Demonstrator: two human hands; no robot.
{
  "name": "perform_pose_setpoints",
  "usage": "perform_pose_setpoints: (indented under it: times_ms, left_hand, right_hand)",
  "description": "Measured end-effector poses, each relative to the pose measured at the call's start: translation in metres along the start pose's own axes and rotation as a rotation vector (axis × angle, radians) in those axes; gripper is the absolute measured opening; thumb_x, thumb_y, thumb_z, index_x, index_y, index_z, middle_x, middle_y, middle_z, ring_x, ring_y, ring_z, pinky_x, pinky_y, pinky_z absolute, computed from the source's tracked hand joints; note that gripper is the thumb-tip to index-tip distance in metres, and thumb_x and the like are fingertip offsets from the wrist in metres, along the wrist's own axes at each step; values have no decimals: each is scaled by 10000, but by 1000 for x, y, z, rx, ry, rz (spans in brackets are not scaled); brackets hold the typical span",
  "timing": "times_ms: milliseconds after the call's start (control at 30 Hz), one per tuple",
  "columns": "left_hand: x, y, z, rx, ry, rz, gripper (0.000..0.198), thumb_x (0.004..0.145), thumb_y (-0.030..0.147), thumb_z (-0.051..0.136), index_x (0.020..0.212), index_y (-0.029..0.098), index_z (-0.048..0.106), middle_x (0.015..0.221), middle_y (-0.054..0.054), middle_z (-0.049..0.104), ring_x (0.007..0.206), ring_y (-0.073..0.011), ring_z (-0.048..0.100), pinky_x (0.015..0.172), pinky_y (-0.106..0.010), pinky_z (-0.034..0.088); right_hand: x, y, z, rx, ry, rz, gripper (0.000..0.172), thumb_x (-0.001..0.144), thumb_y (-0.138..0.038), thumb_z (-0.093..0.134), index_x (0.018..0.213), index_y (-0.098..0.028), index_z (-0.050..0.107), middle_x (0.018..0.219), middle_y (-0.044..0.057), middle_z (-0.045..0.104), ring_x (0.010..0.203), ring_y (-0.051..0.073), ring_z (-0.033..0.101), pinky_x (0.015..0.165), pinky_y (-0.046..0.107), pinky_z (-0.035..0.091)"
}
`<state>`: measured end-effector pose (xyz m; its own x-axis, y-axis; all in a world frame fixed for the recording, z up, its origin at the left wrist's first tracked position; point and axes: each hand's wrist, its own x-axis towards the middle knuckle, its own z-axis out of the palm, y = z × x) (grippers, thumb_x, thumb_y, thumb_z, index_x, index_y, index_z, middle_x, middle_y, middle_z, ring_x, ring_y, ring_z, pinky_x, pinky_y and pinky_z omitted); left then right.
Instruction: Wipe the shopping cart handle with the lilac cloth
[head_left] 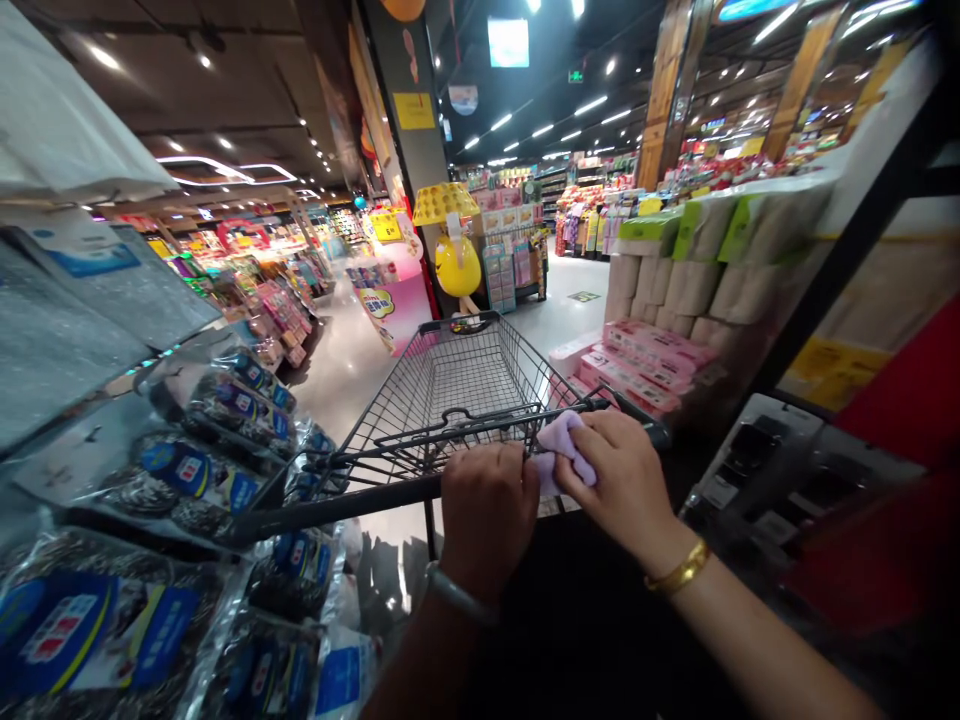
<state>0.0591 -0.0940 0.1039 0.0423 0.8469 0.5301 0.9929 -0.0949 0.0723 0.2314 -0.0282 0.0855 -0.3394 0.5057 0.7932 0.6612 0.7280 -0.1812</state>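
Two hands of yours meet the one shopping cart (495, 362) standing at your 12 o'clock. Your left hand (491, 505) is curled in a fist around its dark handle (337, 508); your right hand (622, 470), just beside it toward 1 o'clock, pinches one lilac cloth (568, 440) against the same bar. You wear two bracelets, one greyish band (461, 597) on the left wrist and one gold bangle (680, 568) on the right. From 8 to 10 o'clock, at least five blue-labelled packs (195, 472) crowd near the cart's side. Beyond its front, near 12 o'clock, hangs one round yellow figure (457, 265) under one yellow shade (446, 204), with one pink display stand (397, 312) toward 11. At 1 to 2 o'clock, three green labels show on stacked paper bundles (694, 285), above several pink packages (652, 360), too overlapped for you to count.
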Motion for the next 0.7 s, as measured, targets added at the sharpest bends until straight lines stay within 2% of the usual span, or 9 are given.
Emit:
perform_pose_setpoints:
  times_ms: [67, 200, 300, 400, 500, 600, 700]
  left_hand:
    - [-2, 3, 5, -23, 21, 10, 241, 1019, 330, 459, 1025, 219, 673, 923, -41, 728, 896, -224, 634, 857, -394, 354]
    - [-5, 0, 11, -25, 64, 25, 205, 1003, 329, 489, 1025, 224, 664, 903, -27, 717, 895, -223, 626, 865, -412, 354]
    - [-8, -3, 12, -16, 93, 9, 184, 990, 314, 494, 990, 224, 655, 875, -17, 702, 870, -221, 619, 861, -425, 359]
    - [-12, -5, 11, -22, 86, 16, 173, 988, 313, 495, 1014, 235, 647, 896, -6, 698, 879, -222, 613, 873, -433, 369]
    - [-14, -5, 8, -38, 71, 38, 168, 980, 318, 523, 1078, 245, 638, 943, -2, 703, 921, -222, 612, 905, -432, 381]
    - [-14, -3, 7, -42, 49, 27, 183, 968, 334, 554, 1093, 234, 642, 936, -15, 704, 932, -228, 616, 921, -437, 399]
    - [-14, -1, 6, -49, 24, 20, 197, 965, 358, 567, 1073, 220, 658, 935, -37, 709, 936, -241, 625, 919, -450, 422]
  right_hand:
    - [1, 9, -4, -66, -3, 24, 172, 911, -309, 618, 1035, -199, 663, 1013, 78, 699, 973, 250, 621, 976, 441, 441]
    - [-3, 22, -8, -181, 61, 97, 165, 917, -327, 611, 992, -189, 661, 962, 79, 697, 937, 257, 638, 894, 422, 468]
    - [-10, 22, -9, -168, 87, 47, 203, 920, -326, 615, 1049, -176, 659, 1020, 100, 691, 976, 269, 638, 908, 426, 486]
    - [-14, 27, -13, -131, 49, -31, 241, 925, -338, 618, 1101, -177, 652, 1069, 109, 688, 993, 272, 638, 893, 415, 508]
    - [-14, 34, -16, -137, 10, -12, 255, 936, -373, 603, 1093, -179, 653, 1081, 117, 685, 967, 282, 641, 852, 423, 521]
    - [-14, 26, -12, -152, 34, 45, 235, 941, -367, 596, 1064, -175, 653, 1062, 123, 676, 948, 288, 635, 841, 430, 524]
    - [-12, 6, -7, -102, -3, -34, 211, 946, -324, 583, 1088, -178, 639, 1078, 127, 659, 986, 279, 623, 877, 416, 518]
